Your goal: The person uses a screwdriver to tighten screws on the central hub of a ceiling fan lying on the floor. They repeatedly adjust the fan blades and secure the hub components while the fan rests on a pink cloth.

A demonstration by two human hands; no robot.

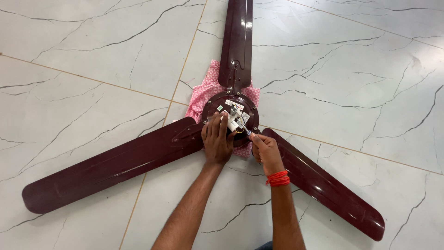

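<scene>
A: Where's your left hand [217, 139]?
B: Fingers spread flat on the maroon three-bladed ceiling fan's round motor hub [230, 115], lying on the marble floor [347, 92].
A: And your right hand [264, 148]?
B: Pinching a thin metal screwdriver [244, 128] at the hub.

the 3 fan blades [111, 166] look like painted metal, dark maroon and glossy, catching pale streaks of light. the round motor housing [217, 103] has the same smooth maroon sheen. under it lies a pink cloth [206, 90], soft, matt and finely patterned. the floor tiles [347, 83] are polished, white with dark marble veins. on the right wrist sits a red thread band [278, 178], matt.
</scene>
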